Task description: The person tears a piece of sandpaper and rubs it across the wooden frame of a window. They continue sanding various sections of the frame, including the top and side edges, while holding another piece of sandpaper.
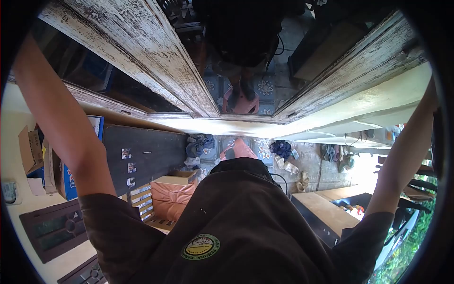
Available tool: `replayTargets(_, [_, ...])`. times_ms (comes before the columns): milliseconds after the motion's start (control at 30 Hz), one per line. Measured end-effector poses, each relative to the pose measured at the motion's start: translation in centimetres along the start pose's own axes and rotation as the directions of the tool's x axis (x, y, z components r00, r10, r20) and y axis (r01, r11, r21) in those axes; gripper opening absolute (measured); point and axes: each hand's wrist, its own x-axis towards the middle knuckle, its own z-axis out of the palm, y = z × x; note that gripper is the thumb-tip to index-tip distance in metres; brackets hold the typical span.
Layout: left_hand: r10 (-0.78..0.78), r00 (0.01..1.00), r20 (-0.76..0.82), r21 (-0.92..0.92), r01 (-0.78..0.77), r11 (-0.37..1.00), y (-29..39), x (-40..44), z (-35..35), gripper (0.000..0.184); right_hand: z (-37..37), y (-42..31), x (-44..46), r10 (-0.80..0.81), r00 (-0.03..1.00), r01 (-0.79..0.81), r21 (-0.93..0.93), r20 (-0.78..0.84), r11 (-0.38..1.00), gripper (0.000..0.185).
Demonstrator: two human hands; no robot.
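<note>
Fingers of both hands lie outside the view, so whether they are spread, curled or gripping something I cannot tell. Two bare forearms show: the left forearm (59,109) runs up to the left edge, the right forearm (407,142) up to the right edge, one on each side of a window (241,42). That window fills the top of the view, directly before the person, with two dark glass panes visible, one central and one at left, set in a wooden frame (142,47) of flaking white paint. One pink stool (241,147) shows below the sill, just past the shirt hem, and the central pane reflects two feet on it.

At left, a black panel (146,137) bears three small stickers (132,167); near it stands one slatted wooden armchair (141,201) with one orange-brown cushion (172,199). On the floor at right are one dark blue cloth bundle (280,149), two whitish shoes (291,167) and two tan sandals (301,182). One round badge (201,247) marks the dark shirt (265,222).
</note>
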Motion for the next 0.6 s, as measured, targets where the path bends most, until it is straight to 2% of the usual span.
replayTargets(200, [-0.036,0.999,0.004,-0.087,0.037,0.996,-0.6,-3.6,0.1,0.022,1.1,0.2,-2.1,0.026,0.995,-0.022,0.041,-0.093,0.999,0.017])
replayTargets(267, [-0.071,0.997,0.034,-0.173,0.076,0.982,-1.2,-7.6,-1.3,0.021,0.7,-0.4,-5.5,0.038,0.979,-0.02,0.094,-0.198,0.995,0.018])
replayTargets(300, [-0.089,0.99,-0.113,-0.121,0.075,0.99,-0.8,-10.1,-1.6,0.027,-0.2,-0.3,-6.2,0.056,0.989,-0.029,0.187,-0.138,0.982,0.019])
replayTargets(333, [-0.175,0.981,-0.086,-0.088,0.168,0.982,-0.6,-10.6,-1.7,0.025,-1.1,-0.2,-7.0,0.073,0.994,-0.048,0.277,-0.078,0.96,0.02])
replayTargets(367, [-0.185,0.979,-0.082,-0.082,0.179,0.98,-0.6,-9.7,-1.9,0.025,-2.0,-0.1,-7.7,0.089,0.996,-0.077,0.362,-0.017,0.929,0.022])
replayTargets(400, [-0.061,0.998,0.011,-0.079,0.062,0.995,-0.6,-7.1,-1.6,0.022,-2.1,2.9,-5.7,-0.255,0.959,0.258,-0.002,0.125,0.966,0.021])
replayTargets(433, [-0.034,0.999,0.015,-0.059,0.034,0.998,-0.7,-5.1,-1.0,0.022,-0.8,1.9,-4.3,-0.102,0.993,0.099,0.054,0.061,0.994,0.021])
replayTargets(467, [-0.02,1.0,0.002,-0.061,0.021,0.998,-0.5,-3.5,-0.3,0.021,-0.1,1.2,-3.0,-0.056,0.998,0.055,0.067,0.015,0.996,0.02])
replayTargets(600, [-0.022,1.0,-0.02,-0.104,0.02,0.994,0.2,-1.8,0.6,0.02,0.8,1.0,-0.8,0.009,1.0,-0.009,0.072,-0.005,0.997,0.018])
